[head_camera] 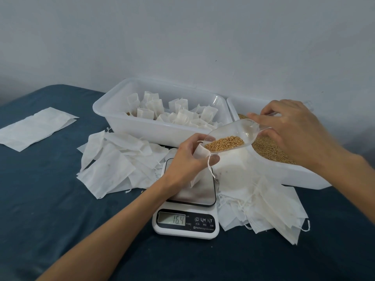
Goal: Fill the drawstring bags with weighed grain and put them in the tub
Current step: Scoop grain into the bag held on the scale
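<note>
The left hand (189, 157) grips a small white drawstring bag (199, 159) open above the steel-topped digital scale (186, 222), which reads 16.4. The right hand (292, 128) pinches a clear plastic scoop (229, 136) of golden grain (225, 143), its lip at the bag's mouth. Best to tip slowly, trickling. The bag's opening hides behind the fingers; the white plastic tub (142, 126) of filled bags sits just behind
</note>
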`<state>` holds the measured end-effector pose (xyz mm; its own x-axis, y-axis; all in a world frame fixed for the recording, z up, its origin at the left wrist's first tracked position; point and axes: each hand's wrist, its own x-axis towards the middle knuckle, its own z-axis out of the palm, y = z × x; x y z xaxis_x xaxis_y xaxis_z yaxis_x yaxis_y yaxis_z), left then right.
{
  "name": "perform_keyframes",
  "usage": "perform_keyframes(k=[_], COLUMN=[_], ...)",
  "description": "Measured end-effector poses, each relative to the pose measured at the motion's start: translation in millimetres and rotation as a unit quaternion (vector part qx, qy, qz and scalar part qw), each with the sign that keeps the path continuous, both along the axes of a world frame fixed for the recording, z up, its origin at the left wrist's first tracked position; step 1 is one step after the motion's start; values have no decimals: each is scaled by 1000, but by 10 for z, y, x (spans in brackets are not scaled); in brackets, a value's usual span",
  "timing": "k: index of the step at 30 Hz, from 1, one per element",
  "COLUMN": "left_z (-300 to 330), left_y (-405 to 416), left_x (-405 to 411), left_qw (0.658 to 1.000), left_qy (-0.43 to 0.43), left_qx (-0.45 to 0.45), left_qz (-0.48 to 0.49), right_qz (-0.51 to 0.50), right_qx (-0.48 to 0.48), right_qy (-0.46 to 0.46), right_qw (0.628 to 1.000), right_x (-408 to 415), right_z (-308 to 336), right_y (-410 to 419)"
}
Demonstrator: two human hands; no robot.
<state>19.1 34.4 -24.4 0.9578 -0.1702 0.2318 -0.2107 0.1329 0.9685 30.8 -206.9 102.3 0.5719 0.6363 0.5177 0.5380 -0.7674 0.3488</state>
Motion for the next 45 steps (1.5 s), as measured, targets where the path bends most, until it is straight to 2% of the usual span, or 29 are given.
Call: perform_keyframes(k=[45], left_z=[18], left_y=[22], left_x=[2], left_qw=[1000], left_qy=[-4], left_qx=[-3], left_qz=[10], right_qz=[-9], right_qx=[7], right_qy=[1], right_qw=[1000], right_x=[24], right_z=[-30], right_y=[16])
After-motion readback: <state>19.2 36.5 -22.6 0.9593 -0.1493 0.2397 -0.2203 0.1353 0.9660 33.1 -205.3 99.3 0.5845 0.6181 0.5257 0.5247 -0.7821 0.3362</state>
